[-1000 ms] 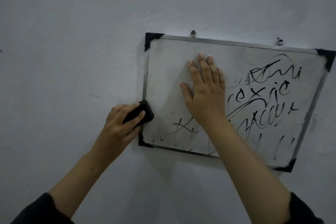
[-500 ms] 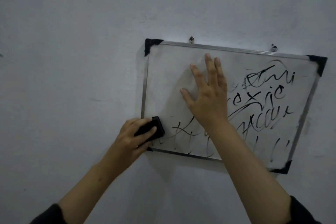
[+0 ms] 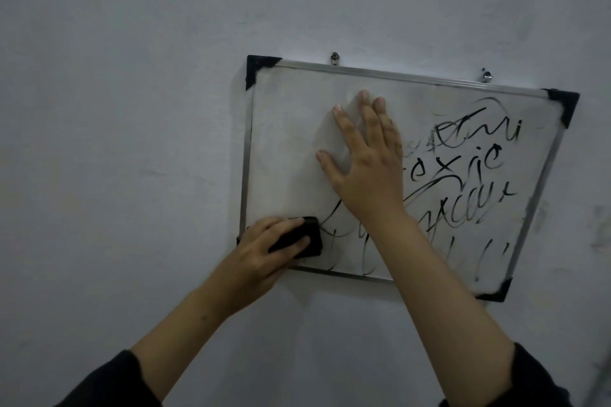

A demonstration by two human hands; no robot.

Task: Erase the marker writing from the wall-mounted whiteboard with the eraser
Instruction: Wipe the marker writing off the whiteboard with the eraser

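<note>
A metal-framed whiteboard [image 3: 284, 142] with black corner caps hangs tilted on the wall. Black marker writing [image 3: 469, 182] covers its right half and bottom strip; the upper left area is wiped. My left hand [image 3: 264, 251] grips a black eraser [image 3: 305, 238] and presses it against the board's bottom left corner, beside the lower scribbles. My right hand [image 3: 367, 162] lies flat on the board's middle, fingers spread, holding nothing. The right forearm hides part of the lower writing.
Two metal hooks [image 3: 334, 58] [image 3: 486, 77] hold the board's top edge on the pale wall [image 3: 115, 109]. Faint smudges mark the wall right of the board [image 3: 600, 231]. Dark sleeves show at the frame's bottom corners.
My left hand has slid the eraser down and to the right, from the left frame edge onto the board's bottom left corner. My right hand spread its fingers and stayed on the board.
</note>
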